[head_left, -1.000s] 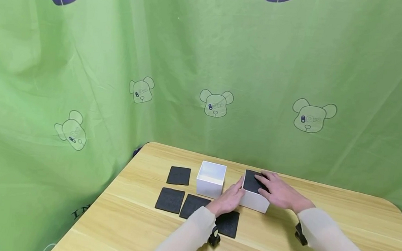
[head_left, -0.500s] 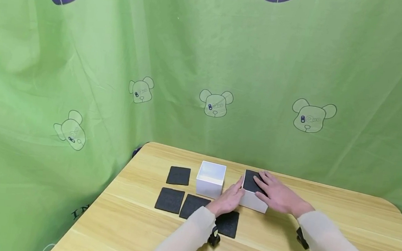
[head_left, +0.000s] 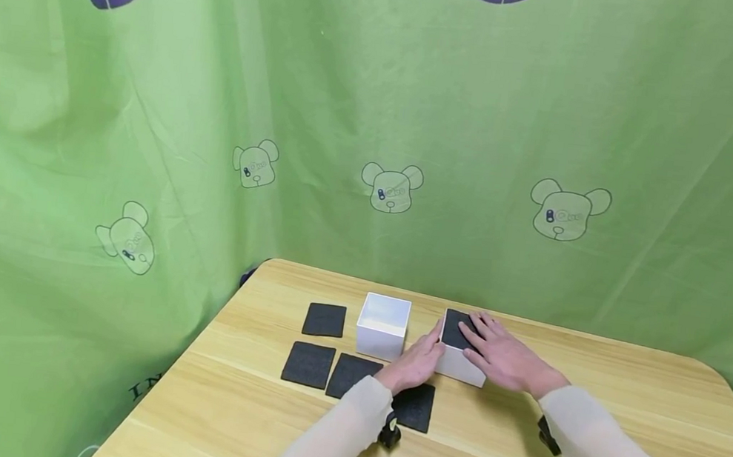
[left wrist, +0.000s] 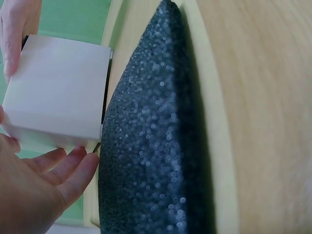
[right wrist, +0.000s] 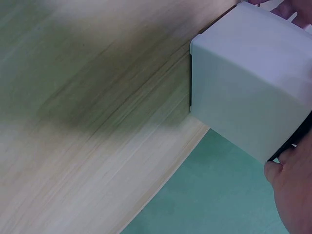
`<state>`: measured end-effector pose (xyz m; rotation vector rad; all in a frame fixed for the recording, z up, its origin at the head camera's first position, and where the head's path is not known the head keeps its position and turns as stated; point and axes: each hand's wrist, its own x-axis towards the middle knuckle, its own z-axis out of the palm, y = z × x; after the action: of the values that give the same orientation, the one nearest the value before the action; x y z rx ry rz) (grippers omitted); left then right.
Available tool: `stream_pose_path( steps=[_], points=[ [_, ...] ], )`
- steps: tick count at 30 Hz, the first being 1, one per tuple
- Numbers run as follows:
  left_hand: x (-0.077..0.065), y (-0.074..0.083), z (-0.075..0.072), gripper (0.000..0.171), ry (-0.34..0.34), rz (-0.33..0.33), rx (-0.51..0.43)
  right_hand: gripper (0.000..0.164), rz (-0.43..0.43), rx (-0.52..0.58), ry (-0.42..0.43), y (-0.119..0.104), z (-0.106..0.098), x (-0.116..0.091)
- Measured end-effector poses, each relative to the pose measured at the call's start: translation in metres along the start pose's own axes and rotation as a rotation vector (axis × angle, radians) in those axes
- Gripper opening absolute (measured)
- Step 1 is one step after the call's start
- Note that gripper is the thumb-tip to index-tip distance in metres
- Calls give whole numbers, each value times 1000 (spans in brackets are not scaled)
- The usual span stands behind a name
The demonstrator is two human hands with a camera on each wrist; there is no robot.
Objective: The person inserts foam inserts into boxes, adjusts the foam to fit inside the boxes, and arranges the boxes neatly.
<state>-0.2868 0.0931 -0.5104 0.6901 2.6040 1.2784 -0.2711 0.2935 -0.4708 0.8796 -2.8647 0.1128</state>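
A white square box stands on the wooden table with a black square pad on top. My right hand lies over the pad with its fingers spread, pressing on it and partly hiding it. Against the box's left side rests my left hand, fingers fairly straight. In the left wrist view, the fingertips of the left hand touch the lower edge of the white box. The right wrist view has the box upright, with the right hand at its top edge.
A second white box, open at the top, stands to the left. Several black square pads lie flat on the table: one far pad, a front row pad, and others partly under the left arm. A green curtain hangs behind.
My right hand has slid slightly left over the pad, its fingers spread flatter. The left hand has stayed against the box, and the other pads have not moved.
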Motion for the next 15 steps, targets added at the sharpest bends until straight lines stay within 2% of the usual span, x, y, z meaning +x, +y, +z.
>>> stream_pose_path(
  steps=[8, 15],
  points=[
    [0, 1, 3, 50, -7, -9, -19, 59, 72, 67, 23, 1, -5, -16],
    [0, 1, 3, 49, -1, -4, -23, 53, 62, 62, 9, 3, -8, -25]
  ],
)
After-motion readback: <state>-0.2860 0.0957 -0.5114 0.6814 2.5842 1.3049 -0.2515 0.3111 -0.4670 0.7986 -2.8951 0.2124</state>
